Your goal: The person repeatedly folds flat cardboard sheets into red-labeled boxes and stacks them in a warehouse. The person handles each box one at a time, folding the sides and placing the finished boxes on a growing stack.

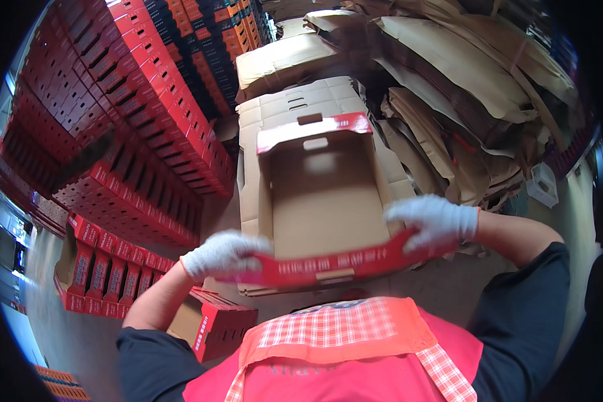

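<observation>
An open cardboard tray, brown inside with red printed end walls, lies in front of me over a stack of flat brown cardboard sheets. My left hand, in a pale work glove with an orange cuff, closes over the tray's near left corner. At the near right corner my right hand, gloved alike, has its fingers over the wall. Both hands and the near red wall are slightly blurred. The far wall stands upright and has a hand slot.
Tall stacks of red trays rise on the left, with dark and orange boxes behind. More red trays and a single red tray sit low at the left. Bundles of brown cardboard lean at the far right, near a white container.
</observation>
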### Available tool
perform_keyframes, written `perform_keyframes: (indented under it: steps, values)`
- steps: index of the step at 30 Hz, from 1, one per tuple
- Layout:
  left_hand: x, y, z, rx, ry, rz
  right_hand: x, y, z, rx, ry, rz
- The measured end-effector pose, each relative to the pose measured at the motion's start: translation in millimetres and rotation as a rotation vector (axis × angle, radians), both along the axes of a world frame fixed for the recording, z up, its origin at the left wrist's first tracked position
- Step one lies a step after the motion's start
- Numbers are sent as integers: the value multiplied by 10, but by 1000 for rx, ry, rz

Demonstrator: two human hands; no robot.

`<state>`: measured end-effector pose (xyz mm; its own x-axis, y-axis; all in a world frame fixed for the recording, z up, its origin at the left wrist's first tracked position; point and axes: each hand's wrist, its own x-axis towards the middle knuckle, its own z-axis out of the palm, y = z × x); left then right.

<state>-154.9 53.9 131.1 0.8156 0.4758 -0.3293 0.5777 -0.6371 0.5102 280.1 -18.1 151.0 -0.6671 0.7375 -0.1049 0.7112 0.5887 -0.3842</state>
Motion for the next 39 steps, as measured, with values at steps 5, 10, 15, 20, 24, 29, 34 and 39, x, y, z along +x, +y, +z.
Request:
perform_keyframes:
  steps: [5, 10, 15, 20, 24, 29, 34, 39]
  values:
    - [321, 116, -1108, -681, -941, 1125, 231, 379, -945, 21, 372, -639]
    - [551, -46, -1364, -1163, -1778, 866, 85, 621, -1402, -727, 1658, -918]
    - [953, -276, -1254, -1345, -1781, 919, 214, 860, -130, -536, 1300, -548]
    - [1482, -411, -1502, -1662, -1529, 888, -478, 697, 1351, 95, 524, -477]
    - [1513, -608, -1204, -1295, -987, 552, -1141, 519, 1418, 485, 98, -69]
    - [1180, -799, 64, 624, -980, 239, -1283, 900, 1162, 752, 190, -386]
    - [1458, -124, 1067, 933, -689, 217, -1089, 881, 1157, 713, 235, -354]
    - [1550, 251, 1288, 719, -378, 202, -776, 660, 1345, 783, 232, -541]
